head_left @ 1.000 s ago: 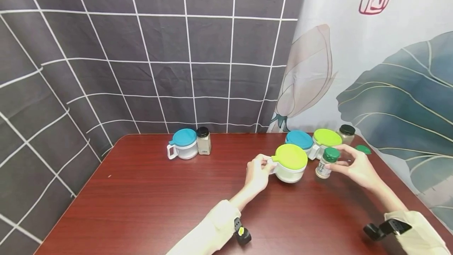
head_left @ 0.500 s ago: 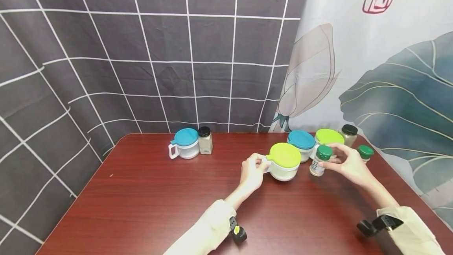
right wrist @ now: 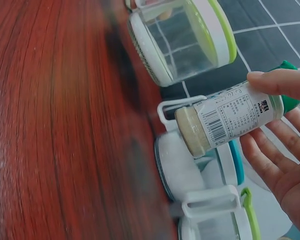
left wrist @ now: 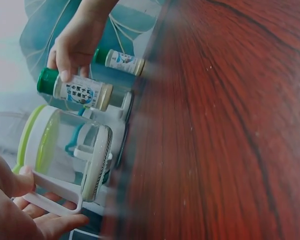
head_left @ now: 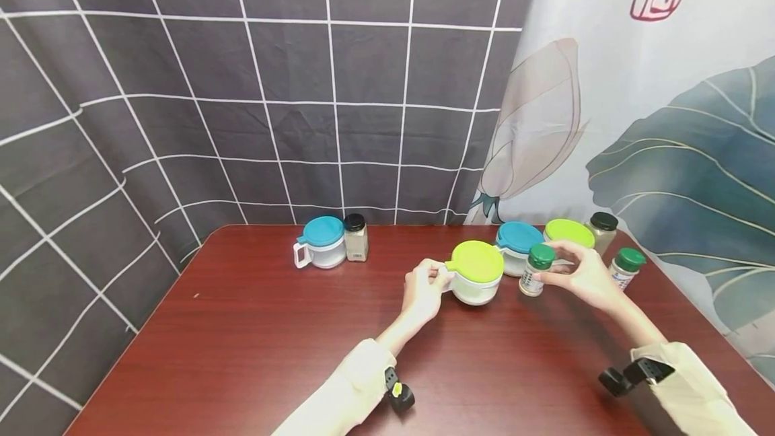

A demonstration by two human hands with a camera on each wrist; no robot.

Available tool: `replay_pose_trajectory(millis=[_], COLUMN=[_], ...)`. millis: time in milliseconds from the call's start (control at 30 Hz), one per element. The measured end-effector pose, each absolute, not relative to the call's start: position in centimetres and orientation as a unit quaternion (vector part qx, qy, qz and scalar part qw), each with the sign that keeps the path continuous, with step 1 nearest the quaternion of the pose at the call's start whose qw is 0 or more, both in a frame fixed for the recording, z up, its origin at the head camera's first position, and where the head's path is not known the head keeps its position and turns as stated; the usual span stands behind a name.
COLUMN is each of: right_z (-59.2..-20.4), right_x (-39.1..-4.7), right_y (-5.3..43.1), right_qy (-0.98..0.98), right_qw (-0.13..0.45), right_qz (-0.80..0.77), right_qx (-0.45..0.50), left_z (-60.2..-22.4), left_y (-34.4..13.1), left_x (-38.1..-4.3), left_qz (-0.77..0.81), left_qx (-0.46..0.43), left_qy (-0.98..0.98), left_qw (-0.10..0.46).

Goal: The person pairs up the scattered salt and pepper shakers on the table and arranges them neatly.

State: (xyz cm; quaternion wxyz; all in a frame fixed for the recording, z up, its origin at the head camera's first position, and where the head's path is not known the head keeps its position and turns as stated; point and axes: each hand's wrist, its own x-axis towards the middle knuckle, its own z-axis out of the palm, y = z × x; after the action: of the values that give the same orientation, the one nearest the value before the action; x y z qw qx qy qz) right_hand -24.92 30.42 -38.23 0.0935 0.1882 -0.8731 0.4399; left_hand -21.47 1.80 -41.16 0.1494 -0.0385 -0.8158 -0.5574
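My left hand (head_left: 422,290) pinches the white handle of a clear seasoning jar (head_left: 476,273) with a lime-green lid. In the left wrist view that jar (left wrist: 65,150) looks see-through, with thumb and fingers around its handle. My right hand (head_left: 582,274) holds a seasoning shaker (head_left: 535,270) with a green cap, its thumb on one side and fingers on the other. A printed label and pale powder show on this shaker (right wrist: 230,120) in the right wrist view. The shaker is just right of the lime-lidded jar, in front of a blue-lidded jar (head_left: 518,239).
Behind my right hand stand a second lime-lidded jar (head_left: 569,232), a black-capped bottle (head_left: 602,231) and another green-capped shaker (head_left: 627,266). Farther left are a blue-lidded jar (head_left: 323,241) and a black-capped bottle (head_left: 356,239). A tiled-pattern curtain (head_left: 290,126) borders the table (head_left: 272,348) at the back.
Both hands have moved left, carrying the lime-lidded jar and the green-capped shaker. The other green-capped shaker, earlier mostly hidden by my right hand, now shows more. The view has shifted slightly.
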Motion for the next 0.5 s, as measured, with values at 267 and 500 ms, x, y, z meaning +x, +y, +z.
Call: replay_pose_trajectory(millis=[267, 500], right_z=[-38.2, -38.4], right_x=[-25.3, -25.8], right_y=[29.1, 28.0], right_qy=[-0.867, -0.855], right_qw=[0.076, 0.084], right_qz=[0.451, 0.461], right_qx=[0.2, 0.222], left_z=[-41.1, -41.2], left_y=[0.9, 0.1], left_x=[-21.4, -21.5], left_qz=[-0.543, -0.547], left_qx=[-0.03, -0.021], left_qy=[-0.825, -0.823], left_qw=[0.155, 0.153])
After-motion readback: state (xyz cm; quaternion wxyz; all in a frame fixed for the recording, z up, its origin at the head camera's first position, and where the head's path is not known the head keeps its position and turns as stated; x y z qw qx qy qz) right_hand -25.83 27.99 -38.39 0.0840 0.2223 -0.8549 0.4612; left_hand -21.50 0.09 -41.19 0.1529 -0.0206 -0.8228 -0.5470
